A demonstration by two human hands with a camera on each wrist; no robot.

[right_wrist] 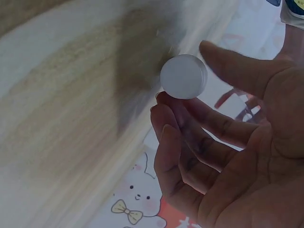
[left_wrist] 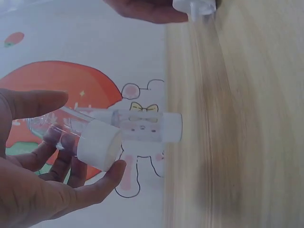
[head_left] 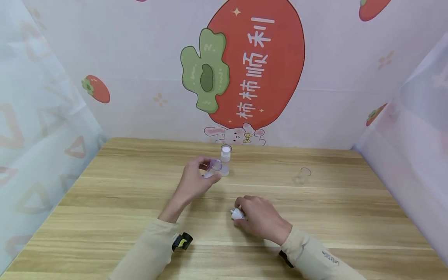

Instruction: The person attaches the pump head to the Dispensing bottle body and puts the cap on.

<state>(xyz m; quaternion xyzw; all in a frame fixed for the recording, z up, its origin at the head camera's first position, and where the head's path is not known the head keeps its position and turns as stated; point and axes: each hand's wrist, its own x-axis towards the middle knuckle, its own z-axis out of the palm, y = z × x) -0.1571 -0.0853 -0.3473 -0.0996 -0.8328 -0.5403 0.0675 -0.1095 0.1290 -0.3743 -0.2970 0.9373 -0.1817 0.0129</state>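
While the left hand (head_left: 196,181) is partly closed, with its thumb and fingers curled round a clear, cylindrical plastic bottle with a white base (left_wrist: 99,144), the right hand (head_left: 260,217) pinches a small white plastic nozzle piece (head_left: 237,214) between thumb and bent fingers. The held bottle sits within the left hand's grasp, tilted, its purple-tinted rim uppermost. The nozzle piece is at the right hand's fingertips, its narrow tip directed to that hand's left; its flat, round white end shows in the right wrist view. Whether the piece touches the counter (head_left: 140,210) cannot be told.

Just beyond the left hand's fingertips, slightly to their right, a clear cylindrical bottle with a white upper part (head_left: 225,159) stands upright on the counter. Contact between the two bottles cannot be confirmed. Beyond the right hand and to its right, well apart from it, a small transparent, round-rimmed piece (head_left: 302,177) rests on the wood-grained counter.

Behind both hands, at the counter's far edge, hangs a white sheet (head_left: 140,50) printed with a large red persimmon and a white rabbit. Cream sleeves (head_left: 147,249) cover both forearms; a black strap device (head_left: 182,242) is at the left wrist.
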